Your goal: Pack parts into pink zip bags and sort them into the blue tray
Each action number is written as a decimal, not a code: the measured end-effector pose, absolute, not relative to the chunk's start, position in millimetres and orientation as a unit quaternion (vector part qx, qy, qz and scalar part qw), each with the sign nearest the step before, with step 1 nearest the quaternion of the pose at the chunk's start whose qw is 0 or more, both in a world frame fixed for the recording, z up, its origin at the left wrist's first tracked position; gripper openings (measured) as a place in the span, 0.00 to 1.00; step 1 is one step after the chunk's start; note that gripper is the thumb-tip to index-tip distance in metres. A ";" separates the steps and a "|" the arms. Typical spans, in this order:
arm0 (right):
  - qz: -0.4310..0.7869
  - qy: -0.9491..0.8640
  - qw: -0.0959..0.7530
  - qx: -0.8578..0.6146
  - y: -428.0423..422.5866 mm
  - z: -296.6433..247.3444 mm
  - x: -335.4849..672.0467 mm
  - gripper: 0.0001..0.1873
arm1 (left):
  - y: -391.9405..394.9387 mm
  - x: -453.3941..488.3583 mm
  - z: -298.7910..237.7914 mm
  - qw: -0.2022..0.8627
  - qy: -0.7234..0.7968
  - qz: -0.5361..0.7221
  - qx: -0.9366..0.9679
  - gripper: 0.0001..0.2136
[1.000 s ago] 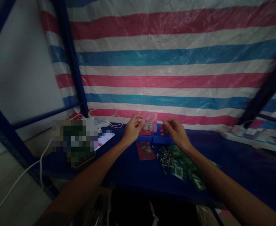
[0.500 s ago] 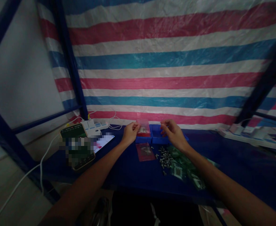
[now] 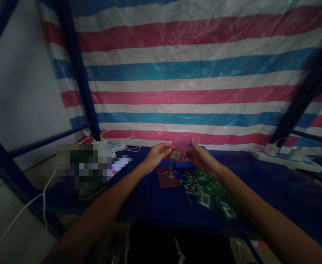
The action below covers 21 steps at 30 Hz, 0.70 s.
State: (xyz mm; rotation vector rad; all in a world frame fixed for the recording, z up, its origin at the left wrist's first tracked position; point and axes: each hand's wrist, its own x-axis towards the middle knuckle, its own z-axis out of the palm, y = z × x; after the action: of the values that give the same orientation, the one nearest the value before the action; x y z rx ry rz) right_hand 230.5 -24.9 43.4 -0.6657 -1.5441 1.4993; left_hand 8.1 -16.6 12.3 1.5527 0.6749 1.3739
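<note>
My left hand [image 3: 158,154] pinches a small pinkish clear plastic bag [image 3: 179,151] with little metal pieces in its lower part, holding it up over the table. At the bag's right side is my right hand [image 3: 202,158], thumb raised and apart from its fingers; the fingertips are close to the bag, and I cannot tell whether they touch it. Behind the hands sits a blue tray [image 3: 187,165], largely covered. A second red bag [image 3: 167,177] lies flat below. Beside it are loose screws [image 3: 189,182] and several green bags of parts [image 3: 213,189].
On the left of the blue table [image 3: 150,198] lie a phone [image 3: 119,165], a blurred-out device [image 3: 91,174] and a power strip [image 3: 118,146] with white cables. Another power strip [image 3: 287,158] is at the right. Blue posts [image 3: 80,69] and a striped sheet [image 3: 182,97] stand behind.
The pinkish bag has moved right and tilted in my left hand, away from the tray's left part. My right hand has come down and turned beside it, thumb up.
</note>
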 end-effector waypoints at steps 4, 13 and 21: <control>0.657 -0.588 0.405 -0.243 -28.7 43.0 230.2 0.26 | -17.6 8.2 11.2 0.501 0.246 0.576 0.597 0.18; 0.634 -0.505 0.528 -0.254 -24.3 41.9 226.0 0.22 | -11.7 2.9 11.3 0.270 0.311 0.612 0.675 0.12; 0.598 -0.585 0.485 -0.256 -28.5 41.1 221.3 0.18 | -5.6 -7.3 7.7 0.142 0.410 0.582 0.688 0.08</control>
State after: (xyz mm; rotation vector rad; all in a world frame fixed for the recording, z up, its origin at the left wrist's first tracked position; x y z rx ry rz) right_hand 221.3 -28.5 41.1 -0.6219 -1.4239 1.4547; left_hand -7.3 -5.6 7.7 1.9863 1.1820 1.6796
